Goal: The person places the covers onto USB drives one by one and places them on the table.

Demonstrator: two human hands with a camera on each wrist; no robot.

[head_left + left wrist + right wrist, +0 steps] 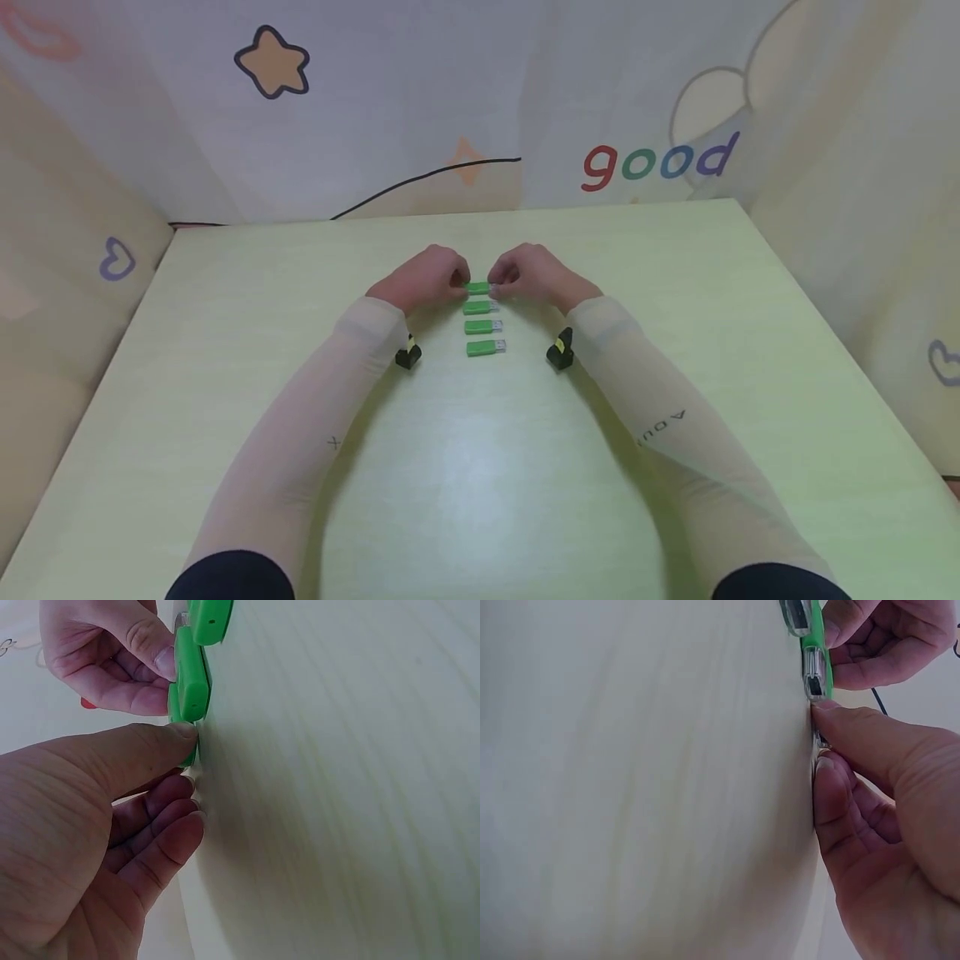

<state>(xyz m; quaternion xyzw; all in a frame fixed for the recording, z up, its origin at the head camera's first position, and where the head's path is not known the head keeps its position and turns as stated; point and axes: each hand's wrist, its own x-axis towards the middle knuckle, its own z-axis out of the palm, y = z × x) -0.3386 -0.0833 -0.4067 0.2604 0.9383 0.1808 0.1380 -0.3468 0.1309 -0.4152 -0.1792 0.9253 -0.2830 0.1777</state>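
Several green USB sticks with clear-capped plugs lie in a column on the table, plugs to the right in the head view. At the far end is the topmost USB stick (477,288), with a hand at each end. My left hand (426,277) pinches its green end between thumb and fingers; the thumb (161,750) hides part of it. From the other side, my right hand (540,277) pinches the plug end, mostly covered by thumb and fingertip in the right wrist view. Closest to both hands is the second USB stick (477,307), just in front.
Toward me lie a third USB stick (478,327) and the nearest USB stick (481,348), roughly parallel. Black wrist-camera mounts hang at the left cuff (375,321) and right cuff (603,321). A printed curtain (420,100) rises behind the pale table (480,483).
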